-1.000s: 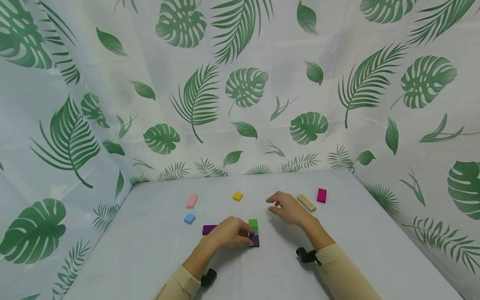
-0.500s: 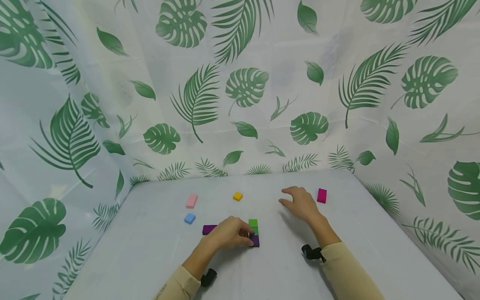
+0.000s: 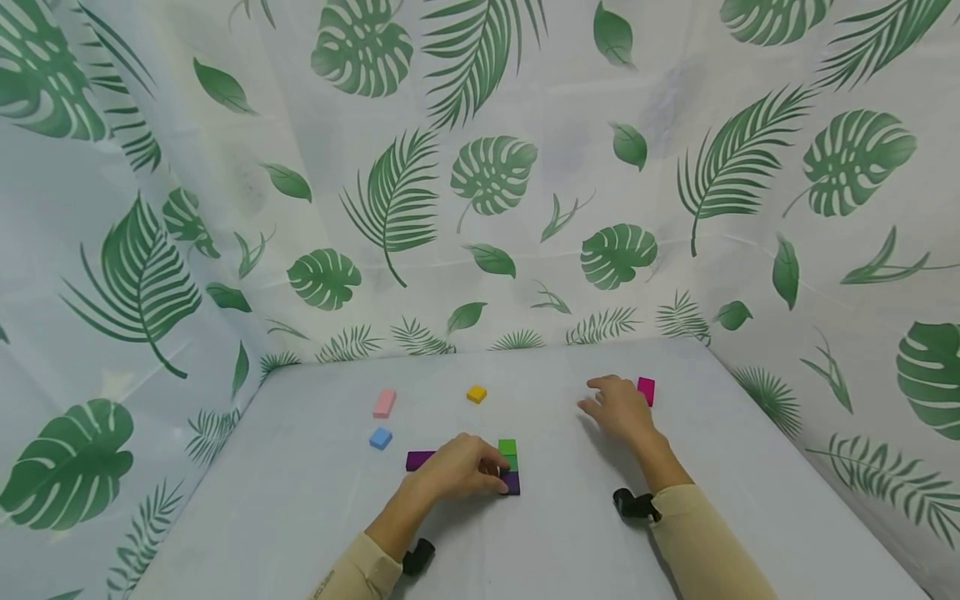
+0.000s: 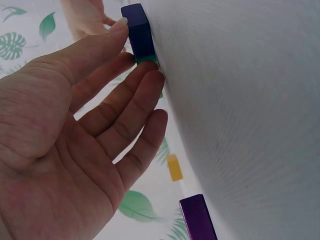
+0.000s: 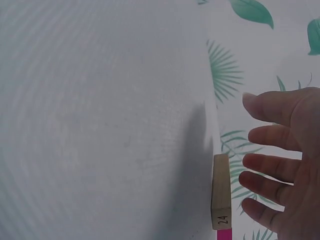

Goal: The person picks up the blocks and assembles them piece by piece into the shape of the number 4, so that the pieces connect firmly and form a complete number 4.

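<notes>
My left hand is at a dark blue-purple block, which has a green block right behind it. The left wrist view shows the thumb tip against the dark block, with curved fingers by the green part; exact finger contact is partly hidden. My right hand hovers with spread, slightly bent fingers, holding nothing. Below it, a pale wooden block marked 24 lies on the table, apart from the fingers in the right wrist view and hidden in the head view. Past the right hand is a magenta block.
A purple block lies left of my left hand, partly covered by it. Farther off are a blue block, a pink block and a yellow block. Leaf-printed cloth walls the white table at back and sides.
My right hand has moved rightward in the head view, over the wooden block, and now also covers part of the magenta block. My left hand has stayed at the dark and green blocks.
</notes>
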`<control>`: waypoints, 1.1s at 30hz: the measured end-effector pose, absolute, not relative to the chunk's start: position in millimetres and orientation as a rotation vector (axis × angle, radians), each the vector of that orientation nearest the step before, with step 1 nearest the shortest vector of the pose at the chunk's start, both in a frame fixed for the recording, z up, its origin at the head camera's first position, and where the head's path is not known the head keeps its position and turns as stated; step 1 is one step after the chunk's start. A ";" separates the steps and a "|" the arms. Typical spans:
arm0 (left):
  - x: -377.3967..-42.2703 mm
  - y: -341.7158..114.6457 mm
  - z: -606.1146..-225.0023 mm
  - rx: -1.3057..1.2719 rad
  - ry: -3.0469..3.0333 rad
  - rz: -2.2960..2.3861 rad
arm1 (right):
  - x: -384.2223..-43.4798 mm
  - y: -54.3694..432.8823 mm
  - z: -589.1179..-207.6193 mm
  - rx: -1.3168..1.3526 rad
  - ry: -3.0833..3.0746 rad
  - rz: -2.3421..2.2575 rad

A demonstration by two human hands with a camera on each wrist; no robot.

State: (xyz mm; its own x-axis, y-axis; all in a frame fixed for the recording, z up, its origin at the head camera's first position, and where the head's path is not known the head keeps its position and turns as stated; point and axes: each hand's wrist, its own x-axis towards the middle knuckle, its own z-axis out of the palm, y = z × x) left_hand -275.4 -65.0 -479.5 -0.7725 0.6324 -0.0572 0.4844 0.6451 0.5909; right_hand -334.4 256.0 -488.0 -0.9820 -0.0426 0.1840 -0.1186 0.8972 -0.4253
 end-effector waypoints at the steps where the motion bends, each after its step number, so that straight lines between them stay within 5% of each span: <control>1: -275.4 -65.0 -479.6 0.905 2.606 0.827 | -334.6 256.3 -487.9 0.117 -2.897 0.668; 33: -276.0 -64.9 -479.9 0.912 2.615 0.810 | -334.5 263.1 -493.9 0.094 -2.962 0.541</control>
